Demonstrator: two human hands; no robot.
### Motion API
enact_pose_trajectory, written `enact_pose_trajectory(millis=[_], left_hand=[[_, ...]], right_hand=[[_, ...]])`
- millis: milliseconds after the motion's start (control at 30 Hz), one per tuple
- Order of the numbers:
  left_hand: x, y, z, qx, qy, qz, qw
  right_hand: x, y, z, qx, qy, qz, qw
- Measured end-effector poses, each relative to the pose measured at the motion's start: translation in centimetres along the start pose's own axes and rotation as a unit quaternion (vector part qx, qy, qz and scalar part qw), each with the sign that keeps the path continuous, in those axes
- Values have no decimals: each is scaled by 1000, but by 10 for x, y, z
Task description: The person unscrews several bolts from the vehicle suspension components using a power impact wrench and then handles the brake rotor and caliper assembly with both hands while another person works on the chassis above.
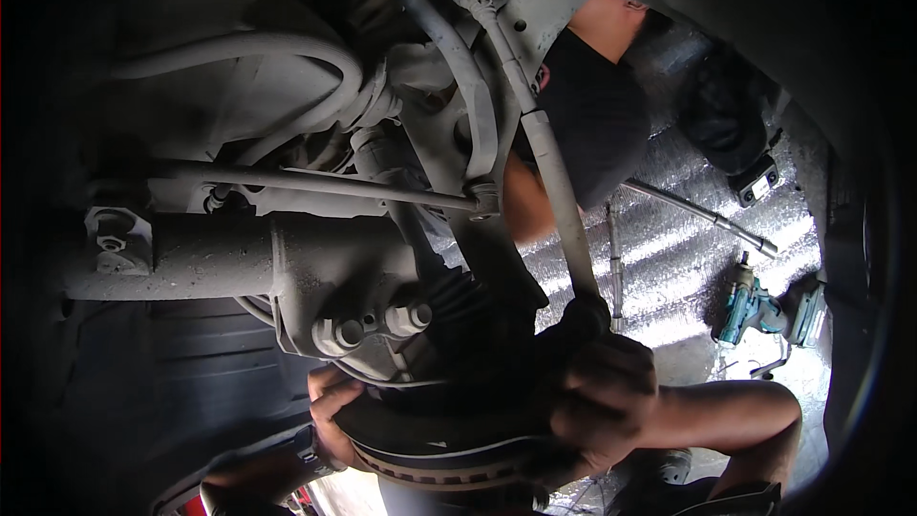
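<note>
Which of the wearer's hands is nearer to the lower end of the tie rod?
Right. The right hand is just below the lower end of the tie rod; the left hand is farther off, at the left edge of the brake disc.

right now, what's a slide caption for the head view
Left hand and right hand at a brake disc, a teal power tool lying off to the right.
</note>
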State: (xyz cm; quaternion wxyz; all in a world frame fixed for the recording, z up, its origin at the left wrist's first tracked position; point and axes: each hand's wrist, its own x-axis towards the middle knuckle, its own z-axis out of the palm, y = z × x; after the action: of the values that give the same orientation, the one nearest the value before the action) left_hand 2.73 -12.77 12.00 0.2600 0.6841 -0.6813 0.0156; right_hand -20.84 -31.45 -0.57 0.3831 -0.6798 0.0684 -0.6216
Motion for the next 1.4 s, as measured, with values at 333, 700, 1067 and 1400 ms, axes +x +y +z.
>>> enact_pose_trajectory(millis=[333,700,1067,1400], left_hand=[[2,-3,-10,-9,-53,23,998],[2,-10,-8,-20,-77,20,997],[8,5,-16,-9,-95,-4,995],[7,2,-12,-26,-80,-11,996]], right_hand=[[10,-7,-8,-13,-47,37,998],[12,9,3,-25,-3,-13,1000],[18,-5,-9,18,-63,36,997],[19,-4,-8,10,-38,29,999]])
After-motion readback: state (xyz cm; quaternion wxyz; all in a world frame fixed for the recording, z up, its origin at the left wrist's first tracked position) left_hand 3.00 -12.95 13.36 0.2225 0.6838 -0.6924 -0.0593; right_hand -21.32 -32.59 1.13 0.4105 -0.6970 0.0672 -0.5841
